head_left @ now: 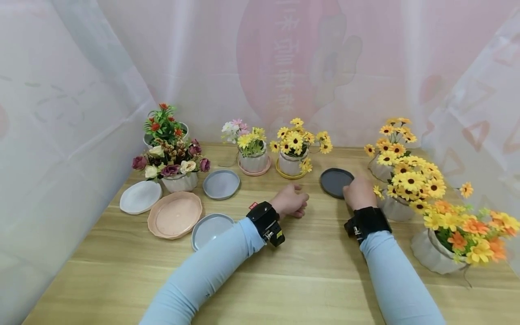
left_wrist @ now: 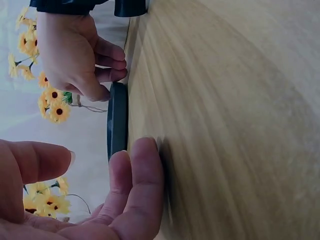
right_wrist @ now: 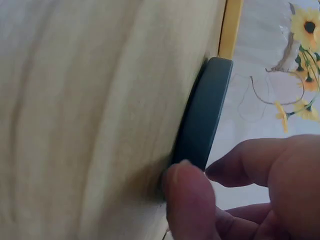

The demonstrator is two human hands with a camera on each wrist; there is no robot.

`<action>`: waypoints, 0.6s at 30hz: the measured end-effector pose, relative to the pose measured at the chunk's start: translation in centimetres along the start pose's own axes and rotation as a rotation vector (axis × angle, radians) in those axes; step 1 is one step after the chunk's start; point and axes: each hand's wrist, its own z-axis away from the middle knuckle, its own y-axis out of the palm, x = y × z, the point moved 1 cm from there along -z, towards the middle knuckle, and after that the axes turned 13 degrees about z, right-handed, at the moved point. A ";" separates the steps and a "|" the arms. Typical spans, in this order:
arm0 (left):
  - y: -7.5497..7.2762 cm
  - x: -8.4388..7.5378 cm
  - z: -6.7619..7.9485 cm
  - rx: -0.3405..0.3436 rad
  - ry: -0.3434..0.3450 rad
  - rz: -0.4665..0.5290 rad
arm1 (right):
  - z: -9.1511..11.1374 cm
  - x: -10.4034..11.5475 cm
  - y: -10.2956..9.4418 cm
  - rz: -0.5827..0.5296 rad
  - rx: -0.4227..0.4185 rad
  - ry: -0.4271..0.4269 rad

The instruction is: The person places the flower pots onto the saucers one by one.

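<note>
The right hand (head_left: 360,193) pinches the near-right rim of a dark saucer (head_left: 335,182) between thumb and fingers, and the saucer lies flat on the wooden counter (head_left: 292,284), just ahead and to the left of that hand. The left hand (head_left: 289,201) is held low over the counter to the left of the saucer, its thumb well away from its gently bent fingers, with nothing in its hold. Straight beyond the left hand, a pot of yellow flowers (head_left: 290,166) stands on a yellow saucer (head_left: 284,174); to the left of it, a pot of pink, white and yellow flowers (head_left: 253,163) stands on a pink saucer (head_left: 256,173). Off to the left of the left hand lie two grey saucers (head_left: 221,184), the nearer one partly behind the left sleeve (head_left: 211,271), then a peach saucer (head_left: 174,214) and a white saucer (head_left: 140,197). Behind these are a pot of roses (head_left: 180,183) and a pot of red flowers (head_left: 163,128). To the right of the right hand stand three more flowerpots (head_left: 396,208), two with dark-centred yellow blooms and the nearest with orange and yellow ones. Each wrist wears a black camera (head_left: 266,222).
</note>
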 end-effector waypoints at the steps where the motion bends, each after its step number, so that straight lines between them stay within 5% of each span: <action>1: 0.1 0.1 0.0 -0.001 0.008 -0.006 | -0.1 -0.1 0.0 -0.011 0.020 0.014; 9: 1.1 0.0 -0.6 0.000 0.039 -0.036 | -1.0 -0.7 0.1 -0.139 0.190 0.174; 18: 2.2 -0.9 -2.8 -0.022 -0.013 0.036 | -1.9 -0.6 0.1 -0.139 0.127 0.157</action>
